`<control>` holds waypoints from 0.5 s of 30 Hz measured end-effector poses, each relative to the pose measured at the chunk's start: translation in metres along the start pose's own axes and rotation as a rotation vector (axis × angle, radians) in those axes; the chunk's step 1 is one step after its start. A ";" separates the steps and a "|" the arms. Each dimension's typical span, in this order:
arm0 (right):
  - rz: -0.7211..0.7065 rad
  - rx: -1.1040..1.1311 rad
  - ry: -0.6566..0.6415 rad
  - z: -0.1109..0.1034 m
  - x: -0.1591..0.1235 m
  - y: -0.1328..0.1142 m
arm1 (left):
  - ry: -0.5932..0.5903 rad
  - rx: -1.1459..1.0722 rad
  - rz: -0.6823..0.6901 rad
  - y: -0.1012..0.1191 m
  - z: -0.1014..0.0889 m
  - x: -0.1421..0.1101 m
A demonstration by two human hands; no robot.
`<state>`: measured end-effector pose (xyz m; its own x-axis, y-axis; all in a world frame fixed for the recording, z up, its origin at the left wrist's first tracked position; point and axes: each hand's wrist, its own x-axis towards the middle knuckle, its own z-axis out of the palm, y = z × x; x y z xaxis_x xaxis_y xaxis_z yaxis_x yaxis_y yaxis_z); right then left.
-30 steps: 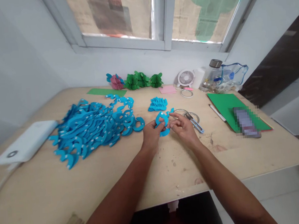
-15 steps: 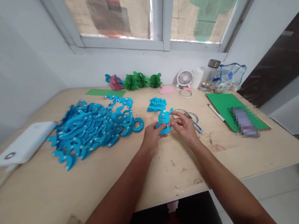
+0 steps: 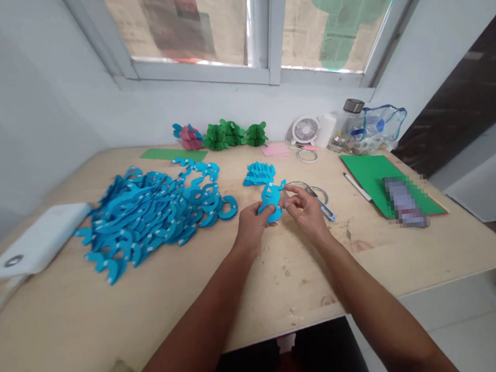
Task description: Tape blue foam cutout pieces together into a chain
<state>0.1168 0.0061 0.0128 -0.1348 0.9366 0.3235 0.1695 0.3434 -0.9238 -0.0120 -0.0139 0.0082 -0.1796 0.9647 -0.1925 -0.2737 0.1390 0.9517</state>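
Observation:
My left hand (image 3: 253, 223) is closed on a blue paper cutout (image 3: 270, 195), its thumb lying over the lower part. The cutout has curved, ring-like shapes and small white squares on it. At its right edge is my right hand (image 3: 304, 207), index finger reaching toward the upper right tip and the other fingers bent together. Whatever sits between the right fingertips is too small to make out. Just beyond the cutout lies a compact stack of blue paper pieces (image 3: 259, 173). A large heap of blue curved cutouts (image 3: 146, 209) with white squares spreads to the left.
A white power bank (image 3: 39, 239) with a cable lies far left. Right of my hands are a blue cutter (image 3: 327, 209), a pen (image 3: 357, 187), a green sheet (image 3: 366, 170) and a phone (image 3: 405, 201). Green paper decorations (image 3: 230, 134), a small fan (image 3: 306, 130) and a bottle (image 3: 349, 125) line the wall.
The view has shifted slightly. Both hands stay at the blue cutout; a white square seen by the right thumb earlier is now hard to see there.

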 end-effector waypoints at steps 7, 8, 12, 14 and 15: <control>-0.005 0.004 0.011 0.001 0.000 0.000 | -0.002 -0.024 -0.014 0.002 0.001 -0.001; -0.004 0.004 0.011 0.000 0.000 0.000 | -0.004 -0.032 -0.018 0.002 0.001 -0.002; 0.014 0.025 0.006 0.000 0.001 -0.001 | 0.000 -0.053 -0.028 0.002 0.001 -0.002; 0.038 0.042 0.006 0.001 0.001 -0.001 | 0.004 -0.054 -0.027 0.002 0.001 -0.002; 0.049 0.050 0.008 0.001 0.001 -0.001 | 0.005 -0.056 -0.027 0.001 0.001 -0.002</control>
<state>0.1160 0.0064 0.0135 -0.1200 0.9528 0.2790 0.1270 0.2934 -0.9475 -0.0110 -0.0149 0.0100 -0.1765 0.9596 -0.2190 -0.3310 0.1517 0.9313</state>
